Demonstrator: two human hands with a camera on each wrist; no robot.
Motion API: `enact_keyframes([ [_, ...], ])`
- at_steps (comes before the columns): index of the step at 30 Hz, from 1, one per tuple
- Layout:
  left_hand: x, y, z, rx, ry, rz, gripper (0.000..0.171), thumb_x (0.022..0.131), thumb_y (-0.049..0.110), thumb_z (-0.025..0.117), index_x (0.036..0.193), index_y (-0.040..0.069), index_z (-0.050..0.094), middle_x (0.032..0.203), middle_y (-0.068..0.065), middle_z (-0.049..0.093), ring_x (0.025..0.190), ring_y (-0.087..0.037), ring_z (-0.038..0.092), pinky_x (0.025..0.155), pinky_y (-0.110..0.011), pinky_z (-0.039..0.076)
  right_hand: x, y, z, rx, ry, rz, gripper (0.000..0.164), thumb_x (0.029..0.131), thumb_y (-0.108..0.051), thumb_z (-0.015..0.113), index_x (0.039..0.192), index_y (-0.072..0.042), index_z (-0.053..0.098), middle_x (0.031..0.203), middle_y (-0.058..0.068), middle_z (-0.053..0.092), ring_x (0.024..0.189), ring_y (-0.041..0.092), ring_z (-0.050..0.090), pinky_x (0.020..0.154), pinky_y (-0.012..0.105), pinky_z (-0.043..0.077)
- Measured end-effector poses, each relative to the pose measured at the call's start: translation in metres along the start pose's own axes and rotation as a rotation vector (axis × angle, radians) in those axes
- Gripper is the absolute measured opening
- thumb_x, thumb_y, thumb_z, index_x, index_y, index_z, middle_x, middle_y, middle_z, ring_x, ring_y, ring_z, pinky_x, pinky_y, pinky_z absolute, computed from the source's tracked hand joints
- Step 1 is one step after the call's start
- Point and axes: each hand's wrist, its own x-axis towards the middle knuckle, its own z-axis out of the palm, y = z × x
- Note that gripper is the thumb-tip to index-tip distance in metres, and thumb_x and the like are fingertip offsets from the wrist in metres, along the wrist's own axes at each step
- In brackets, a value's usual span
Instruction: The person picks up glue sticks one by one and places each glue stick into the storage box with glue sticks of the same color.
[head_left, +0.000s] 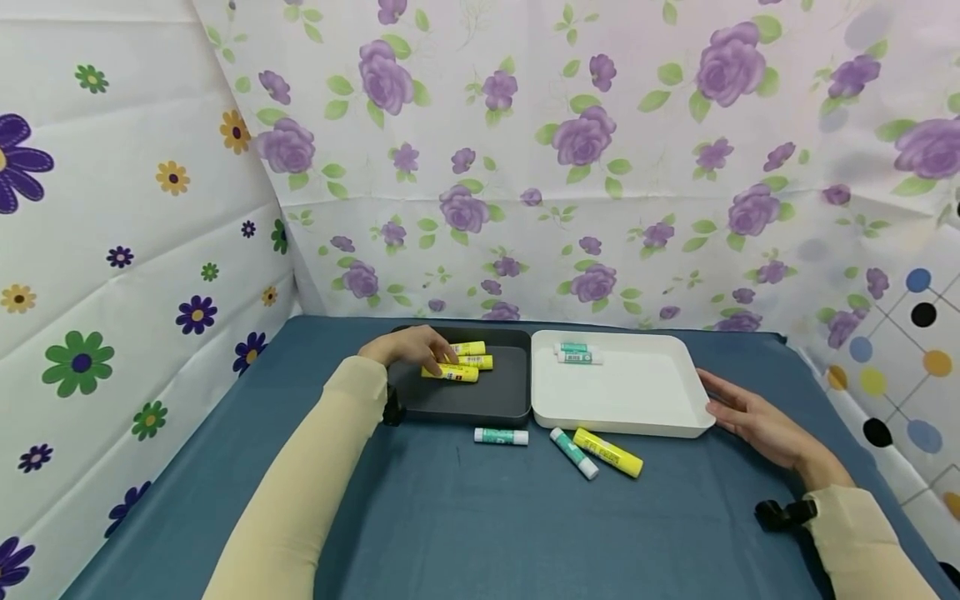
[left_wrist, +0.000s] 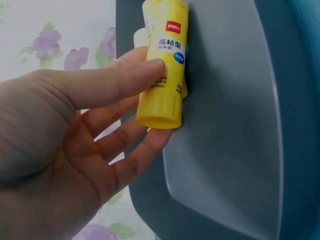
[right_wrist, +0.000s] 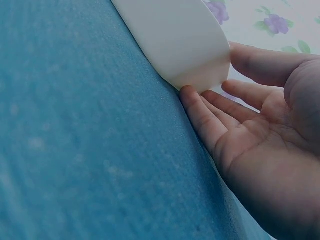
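Over the dark grey tray (head_left: 510, 387), my left hand (head_left: 412, 346) holds a yellow glue stick (left_wrist: 167, 102) between thumb and fingers. Two more yellow glue sticks (head_left: 476, 362) lie just behind it in that tray, partly hidden by the hand. At the right end of the white tray (head_left: 637, 392), my right hand (head_left: 765, 429) touches the outer wall with its fingertips, the fingers fairly straight. Inside the white tray, toward its back left, two green-and-white glue sticks (head_left: 580, 357) lie side by side.
On the blue tablecloth in front of the trays lie a green-and-white glue stick (head_left: 501, 437), another slanted green-and-white one (head_left: 574, 453) and a yellow glue stick (head_left: 609, 452). The trays stand side by side near a flowered curtain (head_left: 465, 267) at the back.
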Motion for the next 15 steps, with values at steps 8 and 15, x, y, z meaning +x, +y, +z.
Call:
enact_keyframes([
  [8, 0.0037, -0.0017, 0.0014, 0.035, 0.053, -0.021, 0.034, 0.097, 0.002, 0.072, 0.13, 0.009, 0.073, 0.131, -0.015, 0.066, 0.123, -0.032, 0.061, 0.098, -0.043, 0.055, 0.0, 0.0005, -0.0007, -0.002, 0.0, -0.003, 0.071, 0.114, -0.024, 0.047, 0.169, -0.015, 0.003, 0.173, 0.019, -0.004, 0.154, 0.018, 0.016, 0.098, 0.009, 0.041],
  [15, 0.0071, -0.0036, 0.0037, 0.067, 0.076, -0.007, 0.034, 0.094, 0.001, 0.075, 0.127, 0.007, 0.074, 0.119, -0.012, 0.069, 0.11, -0.026, 0.063, 0.089, -0.038, 0.057, 0.0, 0.0013, -0.0014, 0.012, -0.009, -0.017, 0.071, 0.114, -0.022, 0.046, 0.169, -0.015, 0.002, 0.173, 0.019, -0.006, 0.137, -0.014, 0.029, 0.098, 0.009, 0.042],
])
